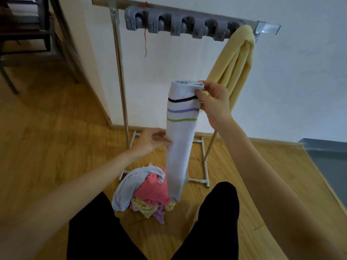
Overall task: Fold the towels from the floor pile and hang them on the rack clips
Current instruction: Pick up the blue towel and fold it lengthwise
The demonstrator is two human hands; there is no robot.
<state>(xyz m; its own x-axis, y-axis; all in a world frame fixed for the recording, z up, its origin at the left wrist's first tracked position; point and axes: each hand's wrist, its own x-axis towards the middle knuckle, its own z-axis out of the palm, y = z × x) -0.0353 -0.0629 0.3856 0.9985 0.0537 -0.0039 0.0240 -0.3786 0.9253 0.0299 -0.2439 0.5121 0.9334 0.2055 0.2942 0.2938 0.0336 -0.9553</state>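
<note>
The right hand [212, 102] pinches the top corner of the striped towel [180, 139], which hangs as a long narrow fold in front of the rack [120, 72], its bottom end just above the floor pile [144, 192] by the rack's base. The left hand [150, 140] rests against the towel's left edge about halfway down, fingers fairly straight — whether it truly pinches the cloth I cannot tell. One yellow towel [238, 61] already hangs at the right end of the bar, beside the grey clips [178, 25], which look free. The risk from here, I judge, is the fold slipping open — the grip is only a corner pinch, so lifting toward a clip could let the layers slide, or the tail could drag into the pile.
</note>
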